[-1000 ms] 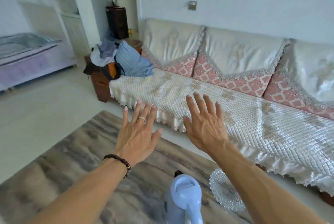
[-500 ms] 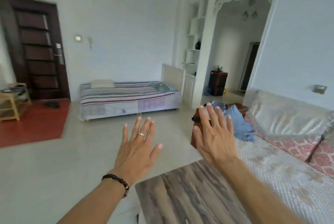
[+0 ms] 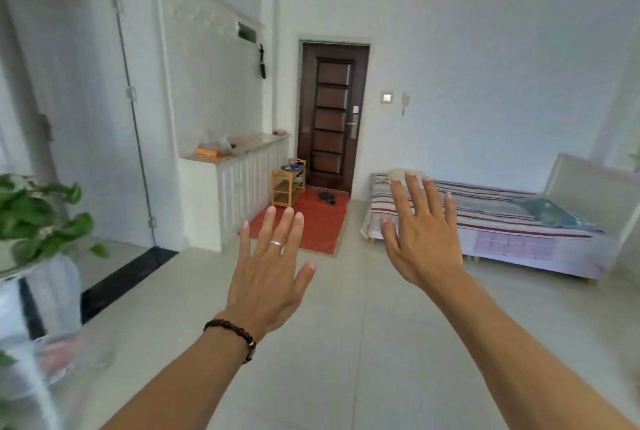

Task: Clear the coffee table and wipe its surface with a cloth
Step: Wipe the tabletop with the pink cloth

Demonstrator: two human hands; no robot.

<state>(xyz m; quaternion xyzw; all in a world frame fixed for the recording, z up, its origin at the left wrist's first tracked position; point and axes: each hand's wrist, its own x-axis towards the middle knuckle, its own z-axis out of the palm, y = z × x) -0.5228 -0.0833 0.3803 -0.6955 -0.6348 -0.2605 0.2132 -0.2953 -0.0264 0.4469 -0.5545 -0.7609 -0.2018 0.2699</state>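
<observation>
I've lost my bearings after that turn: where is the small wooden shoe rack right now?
In the head view the wooden shoe rack stands left of centre at the far wall, between the white cabinet and the dark door, at the red mat's back edge.

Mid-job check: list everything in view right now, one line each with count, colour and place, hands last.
door: one, dark brown, far wall centre
mat: one, red, on the floor before the door
shoe rack: one, light wood, left of the door
shoes: dark, count unclear, on the mat
cabinet: one, white, left wall, with an orange item on top
bed: one, striped cover, right side
plant: one, green, left edge
wall switch: one, right of the door
coffee table, cloth: not in view
left hand: open, empty, with ring and dark bracelet
right hand: open, empty
</observation>
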